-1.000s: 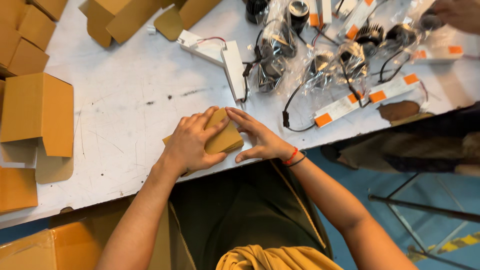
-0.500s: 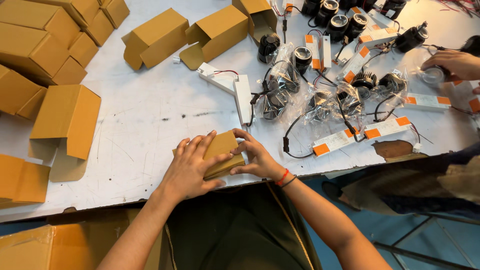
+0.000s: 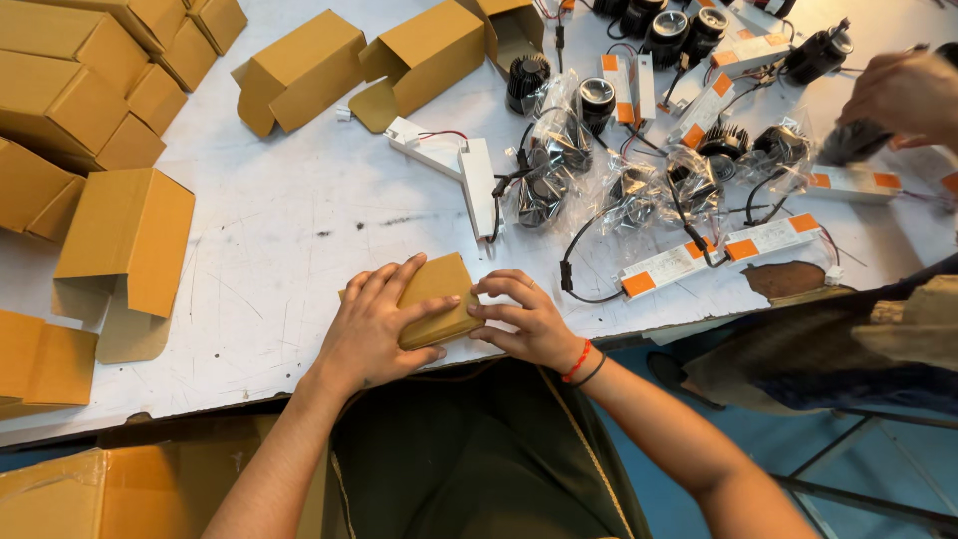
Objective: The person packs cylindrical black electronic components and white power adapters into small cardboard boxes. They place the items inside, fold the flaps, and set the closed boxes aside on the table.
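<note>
Pressing down on a small closed brown cardboard box (image 3: 439, 299) at the near edge of the table, both hands are on it right now. My left hand (image 3: 374, 329) lies flat across the top with fingers spread, thumb tucked under the near side, so it's gripping the box rather than just resting. My right hand (image 3: 524, 317) is curled against the right end, fingertips pushing in on that side flap.

If it were me, I'd keep the left palm flat so the lid doesn't pop, and squeeze the end flap in straight, not at an angle, or the thin card will crease.

Surface is a scuffed white worktable (image 3: 289, 230), marked up and a bit grubby. More brown cardboard boxes (image 3: 90, 110) are stacked at the far left, 2 open ones (image 3: 419, 45) further back. Right side is a mess of black round lamp units in clear bags (image 3: 559, 160) with white and orange driver blocks (image 3: 718, 255) on wires. Another person's hand (image 3: 903, 95) is working at the far right corner. Floor below looks blue.
</note>
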